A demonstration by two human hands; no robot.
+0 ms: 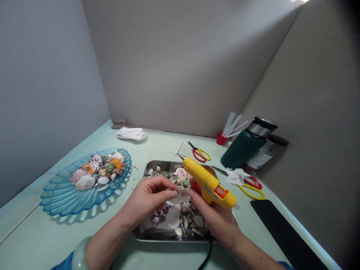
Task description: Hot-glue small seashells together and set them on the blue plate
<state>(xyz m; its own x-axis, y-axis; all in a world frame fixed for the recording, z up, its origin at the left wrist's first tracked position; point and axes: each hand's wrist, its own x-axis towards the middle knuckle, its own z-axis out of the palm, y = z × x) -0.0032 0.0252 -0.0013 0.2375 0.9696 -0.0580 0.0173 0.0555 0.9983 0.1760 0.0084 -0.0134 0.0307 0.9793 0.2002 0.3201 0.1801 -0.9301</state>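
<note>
My left hand (153, 195) pinches one end of a small, thin shell (182, 190), seen nearly edge-on. My right hand (215, 215) is wrapped round a yellow hot glue gun (206, 180), whose nozzle points up and to the left. The right thumb and fingertips also meet the shell's other end. Both hands are above a metal tray (157, 240) that holds many loose shells (172, 218), partly hidden by my hands. From the gun, a black cord (208, 255) hangs over the tray's front edge.
On the left stands a blue scalloped plate (67, 198) with shells on it. Behind the tray are small scissors (200, 153) and a white marker (179, 147). To the right are larger scissors (254, 187), crumpled tissue (236, 175), a green bottle (243, 146), glue sticks (232, 125) and a black slab (281, 228).
</note>
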